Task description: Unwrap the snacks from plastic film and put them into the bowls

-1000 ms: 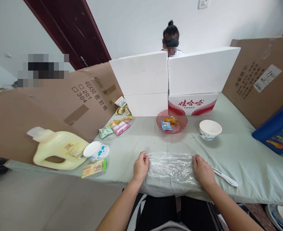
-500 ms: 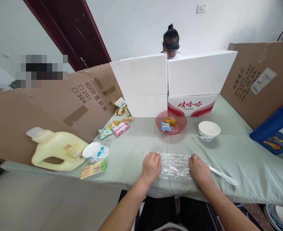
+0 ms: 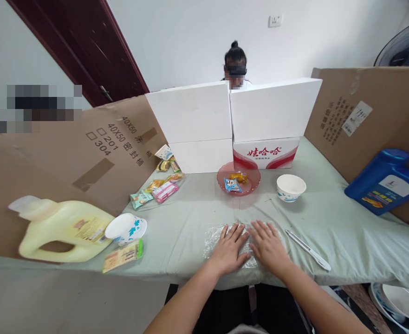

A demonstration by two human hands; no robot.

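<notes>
A crinkled sheet of clear plastic film [image 3: 213, 239] lies flat on the cloth-covered table near its front edge. My left hand [image 3: 230, 248] rests palm down on the film with fingers spread. Beside it, my right hand [image 3: 269, 246] also lies flat on the film, fingers stretched out. Part of the film is hidden beneath both hands. Just right of my right hand is a white knife-like tool [image 3: 308, 250], untouched. Beyond the hands stands a pink glass plate [image 3: 225, 188] holding wrapped snacks [image 3: 232, 185]. A paper bowl [image 3: 290, 188] sits to its right.
White boxes [image 3: 190, 113] wall off the far side, with a person [image 3: 235, 62] behind them. Cardboard [image 3: 120, 144] lines the left. There lie a yellow jug [image 3: 65, 229], a tipped paper bowl [image 3: 126, 229], and several snack packets [image 3: 165, 191]. A blue bottle [image 3: 385, 183] leans at right.
My hands have moved inward from the film's side edges. Their curled fingers are now spread flat on it. The white tool beside my right hand is more fully visible. The view has shifted slightly.
</notes>
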